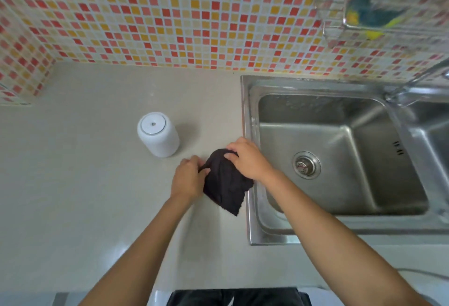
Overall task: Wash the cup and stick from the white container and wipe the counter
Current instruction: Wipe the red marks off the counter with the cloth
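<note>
A dark cloth (224, 184) hangs bunched between both hands just above the beige counter (85, 184), close to the sink's left rim. My left hand (187, 177) pinches its left edge. My right hand (245, 157) grips the top of the cloth from the right. A white cylindrical container (158, 133) stands upright on the counter to the left of the hands, lid on, apart from them. No cup or stick shows.
A steel sink (252, 116) with a drain strainer (306, 164) lies to the right; its faucet (413, 82) reaches in from the upper right. A wire rack (340, 21) holding a blue-yellow sponge (371, 14) hangs on the mosaic tile wall.
</note>
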Available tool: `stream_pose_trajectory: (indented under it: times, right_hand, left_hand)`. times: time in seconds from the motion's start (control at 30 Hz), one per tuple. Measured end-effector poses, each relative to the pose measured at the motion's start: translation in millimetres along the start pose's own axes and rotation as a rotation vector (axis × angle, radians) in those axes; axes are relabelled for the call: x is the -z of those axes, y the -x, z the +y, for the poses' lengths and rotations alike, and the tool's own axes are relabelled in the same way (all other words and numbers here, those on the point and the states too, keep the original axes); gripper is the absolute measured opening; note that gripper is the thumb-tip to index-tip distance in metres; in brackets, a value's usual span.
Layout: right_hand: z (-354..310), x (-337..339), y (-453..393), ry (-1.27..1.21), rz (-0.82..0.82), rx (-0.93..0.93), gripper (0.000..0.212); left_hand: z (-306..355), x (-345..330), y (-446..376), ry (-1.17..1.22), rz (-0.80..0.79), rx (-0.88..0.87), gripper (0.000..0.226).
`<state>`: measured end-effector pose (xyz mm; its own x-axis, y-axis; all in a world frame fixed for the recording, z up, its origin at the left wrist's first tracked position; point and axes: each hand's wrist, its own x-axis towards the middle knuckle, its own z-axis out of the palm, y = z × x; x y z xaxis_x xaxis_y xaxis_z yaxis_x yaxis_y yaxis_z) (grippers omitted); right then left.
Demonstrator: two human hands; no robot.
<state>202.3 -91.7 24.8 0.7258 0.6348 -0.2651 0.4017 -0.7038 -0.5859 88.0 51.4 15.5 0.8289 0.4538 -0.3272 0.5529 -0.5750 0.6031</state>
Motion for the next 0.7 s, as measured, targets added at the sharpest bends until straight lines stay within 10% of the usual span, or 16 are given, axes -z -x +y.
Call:
stream_pose_trajectory:
  times: [0.7]
  right_hand:
    - [127, 247, 124, -0.078, 0.452, 0.018, 0.031]
  left_hand:
    - [272, -20, 28, -0.225, 0.174, -0.574, 0.018]
